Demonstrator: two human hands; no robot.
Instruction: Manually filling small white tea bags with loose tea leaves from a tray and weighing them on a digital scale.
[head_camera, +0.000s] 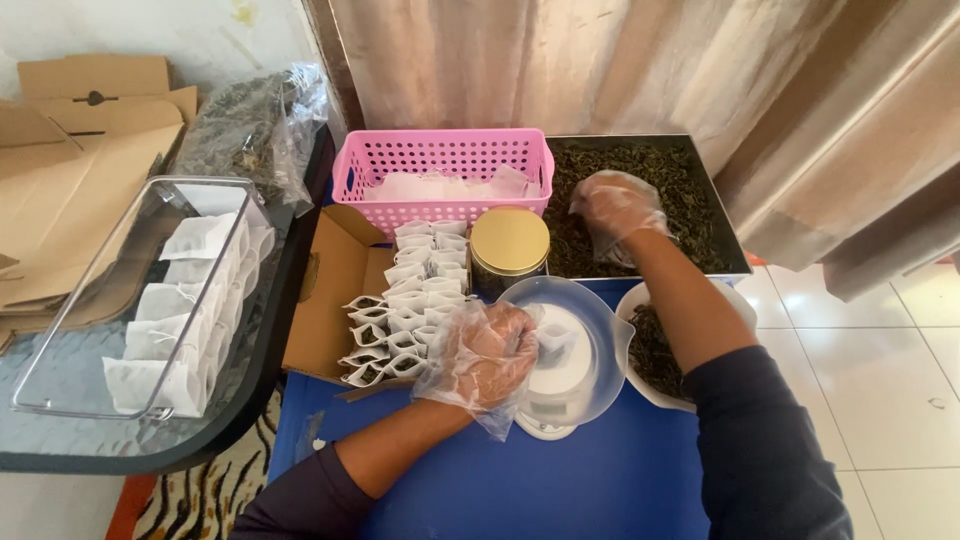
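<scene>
Two gloved hands: left hand (487, 352) fingers clamped on one small sachet (553, 338), right hand (612, 207) fingers together in one tea tray (727, 228).

jar (509, 243) between basket (440, 165) and scale (560, 385).

Small white paper sachets (405, 325): packed in rows in the open brown cardboard box (325, 300) just left of my scale.
White sachet on scale (553, 338): one sits in the clear bowl, touching my gloved left hand (485, 352).
Clear tray sachets (190, 310): larger white filter bags, stacked upright in a clear plastic tray on the glass table, far left.
Pink basket (440, 160): holds flat white bags, behind the box.
Flattened brown cartons (70, 150): far left, against the wall.
Clear plastic bag (255, 125): crumpled, holds dark dried leaves.
Scale screen (545, 405): pale, too small to tell.
</scene>
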